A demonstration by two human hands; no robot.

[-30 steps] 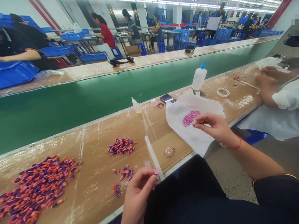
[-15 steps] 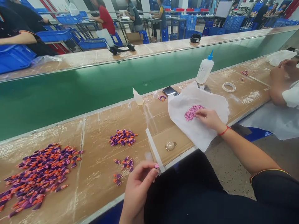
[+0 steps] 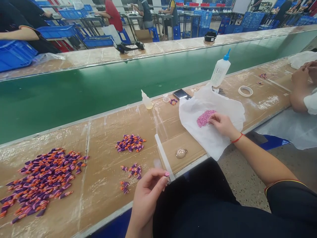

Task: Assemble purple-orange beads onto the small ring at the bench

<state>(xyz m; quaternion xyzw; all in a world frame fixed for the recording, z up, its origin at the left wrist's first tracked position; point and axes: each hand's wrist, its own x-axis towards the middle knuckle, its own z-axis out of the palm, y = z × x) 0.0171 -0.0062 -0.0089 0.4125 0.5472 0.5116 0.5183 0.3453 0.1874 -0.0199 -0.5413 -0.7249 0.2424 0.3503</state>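
Note:
Pinched between the thumb and forefinger of my left hand (image 3: 151,190) is a small pink piece (image 3: 166,174), held over the table's near edge. My right hand (image 3: 221,124) reaches to a heap of tiny pink beads (image 3: 206,118) on a white cloth (image 3: 190,115). Its thumb and fingertips are pressed together at the heap's right side; whether a bead is between them is too small to see. Left of my left hand lie small purple and orange pieces (image 3: 135,171), a second cluster (image 3: 130,143) behind them, and a large pile (image 3: 44,181) farther left.
A clear blob (image 3: 181,153) and a white strip (image 3: 164,158) lie on cardboard between my hands. Behind stand a small dropper bottle (image 3: 147,100), a phone (image 3: 182,94) and a blue-capped bottle (image 3: 220,70). A tape roll (image 3: 245,91) lies right, near a co-worker's hands (image 3: 303,76).
The view has tilted and shifted slightly. My right hand stays at the bead heap with its fingertips together, and my left hand still pinches the pink piece.

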